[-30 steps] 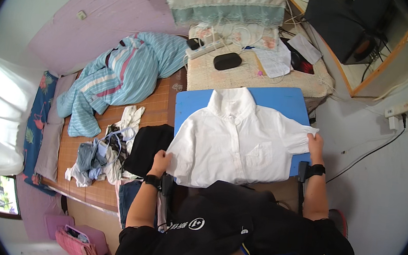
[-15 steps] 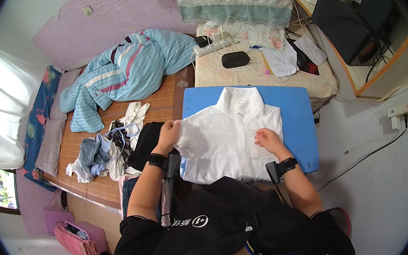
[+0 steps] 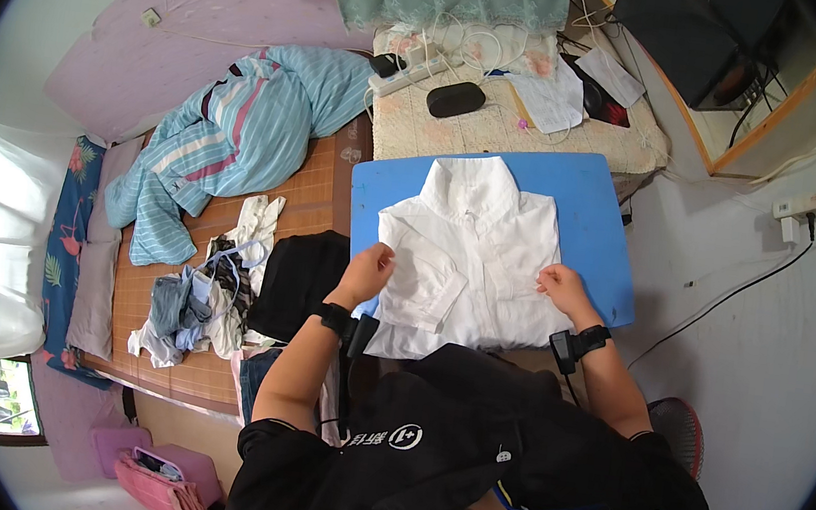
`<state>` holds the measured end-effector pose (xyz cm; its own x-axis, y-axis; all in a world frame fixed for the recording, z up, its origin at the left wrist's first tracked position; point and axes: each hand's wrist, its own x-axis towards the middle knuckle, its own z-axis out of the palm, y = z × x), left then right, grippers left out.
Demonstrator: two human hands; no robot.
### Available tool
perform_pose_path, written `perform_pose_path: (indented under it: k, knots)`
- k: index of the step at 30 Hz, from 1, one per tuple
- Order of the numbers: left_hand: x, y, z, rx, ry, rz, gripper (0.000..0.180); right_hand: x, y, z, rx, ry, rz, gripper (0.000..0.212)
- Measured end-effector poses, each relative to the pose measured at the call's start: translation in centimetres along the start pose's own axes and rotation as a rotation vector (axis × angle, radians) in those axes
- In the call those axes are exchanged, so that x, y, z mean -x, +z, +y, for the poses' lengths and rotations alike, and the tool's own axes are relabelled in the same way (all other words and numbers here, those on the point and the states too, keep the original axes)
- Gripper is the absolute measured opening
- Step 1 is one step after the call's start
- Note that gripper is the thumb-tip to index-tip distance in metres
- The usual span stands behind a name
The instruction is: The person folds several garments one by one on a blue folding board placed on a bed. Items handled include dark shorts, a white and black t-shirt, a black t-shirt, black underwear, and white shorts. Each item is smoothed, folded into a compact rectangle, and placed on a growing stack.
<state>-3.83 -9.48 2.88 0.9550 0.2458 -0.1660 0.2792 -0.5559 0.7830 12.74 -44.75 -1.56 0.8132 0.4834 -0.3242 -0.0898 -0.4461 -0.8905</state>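
A white collared shirt (image 3: 492, 265) lies spread on a small blue table (image 3: 599, 216), its collar toward the far side. One short sleeve (image 3: 421, 292) is laid inward across the shirt's left front. My left hand (image 3: 369, 273) is closed at the shirt's left edge, with the fingertips on the cloth. At the right edge, my right hand (image 3: 565, 291) pinches the fabric, thumb and fingers close together. Both wrists carry black strapped devices.
To the left, a bed with a brown mat (image 3: 321, 180) holds a black folded garment (image 3: 299, 288), a pile of mixed clothes (image 3: 207, 298) and a striped blue quilt (image 3: 261, 128). Beyond the table, a cloth-covered surface (image 3: 408, 124) bears a black case (image 3: 456, 100), papers and cables.
The left sleeve, bunched in my left hand before, now lies folded inward over the shirt front. My left hand has moved to the shirt's left edge, my right hand out to the right edge.
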Motion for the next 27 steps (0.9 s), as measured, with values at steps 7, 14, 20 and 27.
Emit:
perform_pose_path:
  k: [7, 14, 20, 27]
  knots:
    - [2.5, 3.5, 0.8, -0.64, 0.232, -0.166, 0.082, -0.3, 0.6, -0.5, 0.369, 0.029, -0.002, 0.03]
    - [1.0, 3.2, -0.4, -0.753, 0.042, -0.163, 0.111, -1.5, 1.6, -3.5, 0.762, 0.089, 0.056, 0.059]
    - [-1.6, 2.4, 1.2, -0.756, -0.059, -0.227, 0.121, -3.5, 1.2, -3.9, 0.861, 0.042, 0.059, 0.061]
    - [-5.2, 1.5, 2.5, -0.852, -0.055, -0.214, 0.113, -8.2, -0.7, -3.0, 0.893, -0.001, 0.106, 0.058]
